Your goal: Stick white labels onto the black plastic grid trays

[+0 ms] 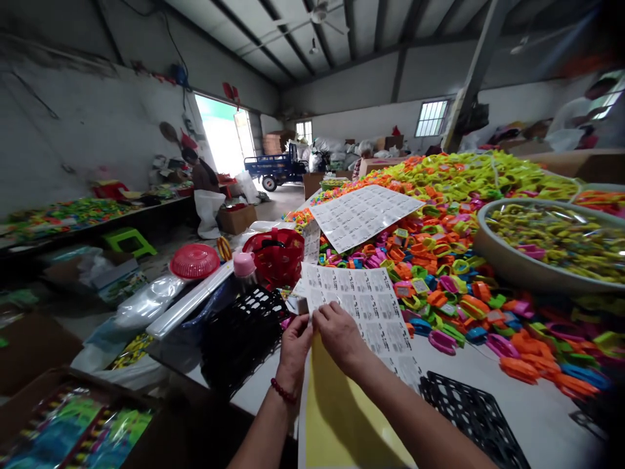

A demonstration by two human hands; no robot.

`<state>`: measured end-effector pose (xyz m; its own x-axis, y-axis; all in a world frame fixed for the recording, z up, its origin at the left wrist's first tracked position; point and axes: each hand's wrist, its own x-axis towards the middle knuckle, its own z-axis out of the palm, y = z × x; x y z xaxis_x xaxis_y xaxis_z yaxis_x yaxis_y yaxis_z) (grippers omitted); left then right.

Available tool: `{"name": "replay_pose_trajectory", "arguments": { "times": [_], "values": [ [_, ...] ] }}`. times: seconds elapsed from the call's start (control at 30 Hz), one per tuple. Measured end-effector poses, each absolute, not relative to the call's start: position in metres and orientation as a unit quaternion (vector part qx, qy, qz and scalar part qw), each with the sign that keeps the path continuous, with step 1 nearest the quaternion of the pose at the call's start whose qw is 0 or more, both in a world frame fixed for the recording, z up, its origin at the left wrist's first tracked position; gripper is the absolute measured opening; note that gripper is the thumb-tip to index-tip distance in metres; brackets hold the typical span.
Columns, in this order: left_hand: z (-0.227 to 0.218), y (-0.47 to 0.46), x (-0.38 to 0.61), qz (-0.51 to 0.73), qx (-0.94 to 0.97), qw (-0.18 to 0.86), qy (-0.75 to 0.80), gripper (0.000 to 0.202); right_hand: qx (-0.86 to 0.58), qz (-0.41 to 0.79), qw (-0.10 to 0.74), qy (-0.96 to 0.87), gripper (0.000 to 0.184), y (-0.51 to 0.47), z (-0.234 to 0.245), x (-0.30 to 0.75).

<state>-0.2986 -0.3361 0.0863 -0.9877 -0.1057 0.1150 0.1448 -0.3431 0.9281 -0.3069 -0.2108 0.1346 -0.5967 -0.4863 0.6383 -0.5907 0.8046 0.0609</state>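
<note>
The label sheet (364, 296), white and printed with rows of small text blocks, lies near the middle of the white table (541, 410), its right side running under the right forearm. The left hand (294, 348), with a dark red bead bracelet (283, 391) at the wrist, has its thumb and forefinger drawn close together at the sheet's left edge; whether paper is caught between them I cannot tell. The right hand (343, 337) is curled over the same edge, its fingertips just beside the left hand's, and their grip is hidden too. Below both hands a yellow sheet (334, 407) extends to the near side. A second label sheet (366, 215) rests farther off on a heap of coloured plastic pieces (469, 306), which spreads across the far and right parts of the table, and a large round tub (517, 264) filled with more pieces stands at the right. One black perforated tray (239, 339) sits left of the hands, another black tray (471, 413) to their right. Past the left tray are a pink-capped bottle (244, 264) and a red bag (278, 257).
</note>
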Motion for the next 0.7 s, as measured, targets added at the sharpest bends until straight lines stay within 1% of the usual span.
{"name": "replay_pose_trajectory", "arguments": {
  "times": [0.1,0.23,0.33,0.4,0.47,0.6,0.63,0.7],
  "values": [
    [0.084,-0.338,-0.302,-0.798,-0.044,0.102,-0.592,0.028,0.319,0.051,0.356,-0.877,0.013,-0.212,0.131,-0.306],
    [0.083,-0.339,-0.303,-0.781,-0.065,0.113,-0.611,0.026,0.329,0.023,0.372,-0.868,0.016,-0.213,0.126,-0.309],
    [0.085,-0.339,-0.302,-0.76,-0.068,0.119,-0.636,0.024,0.32,0.03,0.376,-0.869,0.019,-0.213,0.123,-0.314],
    [0.087,-0.338,-0.302,-0.749,-0.063,0.121,-0.648,0.024,0.305,0.067,0.37,-0.875,0.019,-0.213,0.122,-0.316],
    [0.088,-0.338,-0.301,-0.748,-0.055,0.121,-0.65,0.024,0.276,0.161,0.346,-0.882,0.017,-0.213,0.123,-0.318],
    [0.087,-0.339,-0.299,-0.746,-0.019,0.118,-0.655,0.025,0.131,0.484,0.204,-0.841,0.009,-0.209,0.131,-0.321],
    [0.087,-0.34,-0.299,-0.745,-0.005,0.115,-0.657,0.025,0.091,0.534,0.174,-0.822,0.009,-0.207,0.133,-0.322],
    [0.084,-0.34,-0.298,-0.74,0.02,0.107,-0.664,0.024,0.027,0.587,0.141,-0.797,0.012,-0.201,0.135,-0.326]
  ]
}}
